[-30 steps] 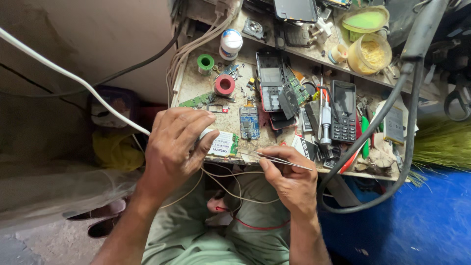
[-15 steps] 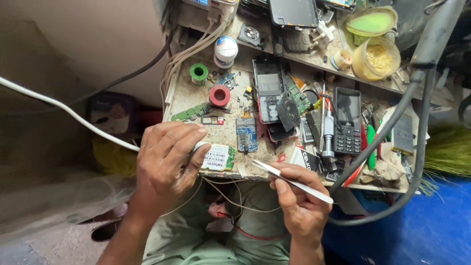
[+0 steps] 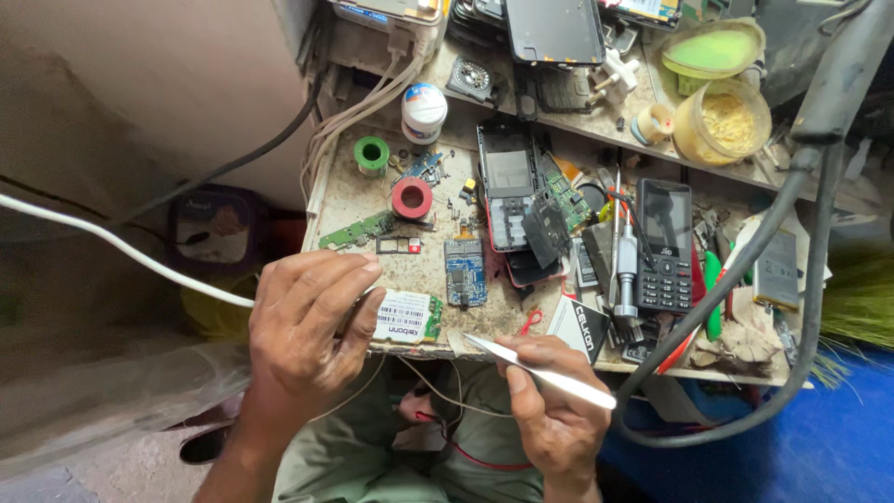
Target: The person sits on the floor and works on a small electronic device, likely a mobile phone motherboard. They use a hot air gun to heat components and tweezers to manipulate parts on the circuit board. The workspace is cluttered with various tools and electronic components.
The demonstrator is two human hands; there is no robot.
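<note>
head view, right hand [image 3: 554, 419] gripping slim metal tweezers [image 3: 540, 372]

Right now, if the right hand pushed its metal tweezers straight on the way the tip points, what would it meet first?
Probably the white-labelled green circuit board pinned by the left hand; the silver tweezers in the right hand aim up-left toward it, though depth is unclear.

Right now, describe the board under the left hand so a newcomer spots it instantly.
Start at the cluttered workbench and go to its near edge. There the left hand pins a small circuit board. Unlike the bare blue board beside it, it carries a white barcode label.
</note>
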